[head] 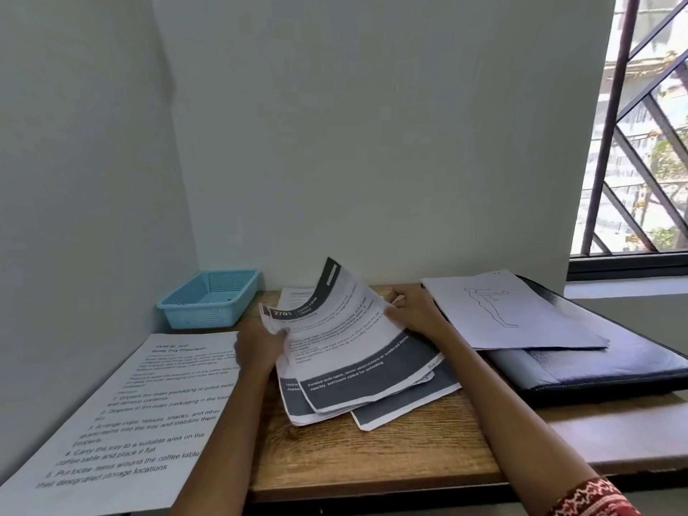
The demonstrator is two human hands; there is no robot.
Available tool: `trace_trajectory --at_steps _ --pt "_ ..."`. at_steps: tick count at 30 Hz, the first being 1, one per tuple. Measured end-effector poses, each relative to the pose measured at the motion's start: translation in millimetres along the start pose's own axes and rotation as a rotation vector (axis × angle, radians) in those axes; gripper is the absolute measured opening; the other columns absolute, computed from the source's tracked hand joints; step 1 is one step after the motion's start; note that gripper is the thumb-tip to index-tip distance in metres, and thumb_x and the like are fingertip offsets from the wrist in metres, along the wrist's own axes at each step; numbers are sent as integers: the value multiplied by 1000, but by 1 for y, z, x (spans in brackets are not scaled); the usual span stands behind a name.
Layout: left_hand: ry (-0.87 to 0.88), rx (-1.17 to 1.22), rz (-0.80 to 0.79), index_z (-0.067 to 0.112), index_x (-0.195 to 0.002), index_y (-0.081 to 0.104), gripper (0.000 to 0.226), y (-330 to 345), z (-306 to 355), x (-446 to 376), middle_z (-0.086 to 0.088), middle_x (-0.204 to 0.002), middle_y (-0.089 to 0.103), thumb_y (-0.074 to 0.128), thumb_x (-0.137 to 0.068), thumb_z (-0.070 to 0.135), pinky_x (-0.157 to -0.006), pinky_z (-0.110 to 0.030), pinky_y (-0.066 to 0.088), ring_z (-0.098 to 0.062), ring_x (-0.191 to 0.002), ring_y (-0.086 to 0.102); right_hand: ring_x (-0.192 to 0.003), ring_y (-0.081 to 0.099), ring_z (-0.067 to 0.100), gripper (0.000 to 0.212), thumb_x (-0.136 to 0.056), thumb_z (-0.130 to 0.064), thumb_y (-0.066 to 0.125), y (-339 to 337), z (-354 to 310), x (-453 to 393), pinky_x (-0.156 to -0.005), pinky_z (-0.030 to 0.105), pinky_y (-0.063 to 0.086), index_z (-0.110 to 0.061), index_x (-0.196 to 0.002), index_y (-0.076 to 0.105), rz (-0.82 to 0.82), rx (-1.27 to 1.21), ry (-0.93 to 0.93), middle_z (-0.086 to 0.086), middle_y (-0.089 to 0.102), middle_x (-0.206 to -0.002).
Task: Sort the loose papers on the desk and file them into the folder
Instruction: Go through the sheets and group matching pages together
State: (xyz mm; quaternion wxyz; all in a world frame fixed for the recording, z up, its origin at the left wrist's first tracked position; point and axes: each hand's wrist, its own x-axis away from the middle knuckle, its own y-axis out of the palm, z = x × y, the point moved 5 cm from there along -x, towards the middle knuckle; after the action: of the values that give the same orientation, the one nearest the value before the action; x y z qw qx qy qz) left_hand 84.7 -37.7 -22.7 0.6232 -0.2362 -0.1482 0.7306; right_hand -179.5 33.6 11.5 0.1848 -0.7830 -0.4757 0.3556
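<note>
Several loose papers (346,351) at mid-desk are fanned unevenly, the left hand (257,348) pinching their curled left edge and the right hand (417,310) gripping the far right, so sheets could slip or crease before reaching the folder (595,370) at right.

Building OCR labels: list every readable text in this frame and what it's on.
"Guest Tray Preparation", "4. Carry the tray to a suitable area on the coffee table and place it flat": instruction sheet, left.
"Folded side table, minor obstructions or scattered items nearby, sufficient space for unfolding": top page of held stack.
Body text elsewhere: too blurred.
</note>
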Motion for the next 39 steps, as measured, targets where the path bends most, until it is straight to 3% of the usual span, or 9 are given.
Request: trace_trajectory --at_steps 3,8,12,15,17,20,27,32,39 --pt "365 65 331 11 -130 42 50 -21 27 12 -12 -126 54 64 -87 25 -83 -40 45 -29 -112 52 -81 63 14 16 -80 -3 59 -3 -16 6 -58 12 44 -7 -90 71 -61 -104 2 4 70 -87" --pt "1 392 -396 18 -146 24 91 24 32 20 -16 -123 60 39 -75 72 -70 -34 55 -30 -94 63 -102 63 14 26 -95 -37 49 8 -48 25 -89 26 48 -23 -112 63 -504 -489 20 1 68 -111" --pt "79 375 -403 20 -150 4 91 32 35 27 -5 -133 47 64 -85 39 -75 -28 56 -21 -95 61 -122 54 11 44 -94 -46 45 31 -48 33 -103 28 42 -18 -125 57 -723 -414 11 1 61 -129" --pt "190 316 -369 27 -149 -3 100 36 32 26 -15 -146 34 66 -82 0 -82 -38 53 -32 -118 50 -109 63 12 27 -93 -32 58 32 -44 29 -92 26 51 -19 -116 63 -624 -357 2 0 68 -115" --pt "240 298 -407 30 -146 20 85 40 31 28 -20 -133 46 64 -82 -4 -73 -38 56 -31 -105 56 -101 66 18 24 -88 -29 66 22 -33 19 -84 27 53 -14 -107 66 -416 -267 6 3 69 -107" --pt "231 279 -450 19 -106 64 30 45 28 28 -21 -113 59 62 -84 -2 -80 -43 56 -27 -89 61 -99 60 21 31 -83 -28 71 6 -10 7 -75 26 43 -6 -104 65 -134 325 4 6 65 -109" --pt "251 170 -483 18 -82 72 21 53 22 24 -4 -90 66 64 -80 -2 -66 -20 50 -11 -73 58 -53 58 10 28 -67 -9 85 16 5 5 -71 28 55 0 -90 70 -205 199 123 -2 60 -63" --pt "222 184 -503 9 -91 72 16 53 20 24 -2 -74 63 64 -82 -2 -53 -11 45 -8 -62 53 -34 52 -1 18 -65 4 81 11 2 6 -48 13 48 3 -80 72 -197 135 163 -10 57 -44" --pt "187 222 -512 8 -89 72 14 54 19 25 -2 -80 65 65 -82 -1 -56 -10 45 -8 -71 57 -45 56 4 14 -66 7 77 11 -2 8 -60 21 56 6 -80 73 -179 111 176 1 67 -63"
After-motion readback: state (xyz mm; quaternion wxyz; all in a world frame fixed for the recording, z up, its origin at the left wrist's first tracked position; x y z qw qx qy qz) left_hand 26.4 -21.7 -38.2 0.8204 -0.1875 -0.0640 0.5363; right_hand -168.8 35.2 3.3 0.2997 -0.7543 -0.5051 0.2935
